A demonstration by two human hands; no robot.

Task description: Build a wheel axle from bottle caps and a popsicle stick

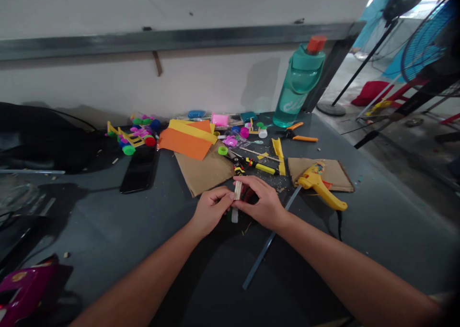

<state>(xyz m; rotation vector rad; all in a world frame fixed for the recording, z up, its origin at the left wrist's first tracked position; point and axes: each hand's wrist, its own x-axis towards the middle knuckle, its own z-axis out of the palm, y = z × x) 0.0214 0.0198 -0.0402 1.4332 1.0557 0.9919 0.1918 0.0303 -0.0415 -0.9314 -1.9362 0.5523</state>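
Both hands are closed in a tight pinch: the left hand (pixel 211 211) and the right hand (pixel 259 203) meet at lower centre, their fingertips (pixel 230 197) gripping pale wooden sticks (pixel 237 191). Anything else beneath the fingers is hidden. The step in hand looks like fitting these sticks together, and the next move seems to call for a steady hold. Just right, a yellow glue gun (pixel 318 183) rests on a cardboard piece (pixel 319 173), with a long glue stick (pixel 268 241) beside the right wrist. Further up, near centre, lie orange paper (pixel 187 138) and a yellow-handled screwdriver (pixel 260 168) on the grey table (pixel 108 221) — a teal water bottle (pixel 298 80) stands at the back.
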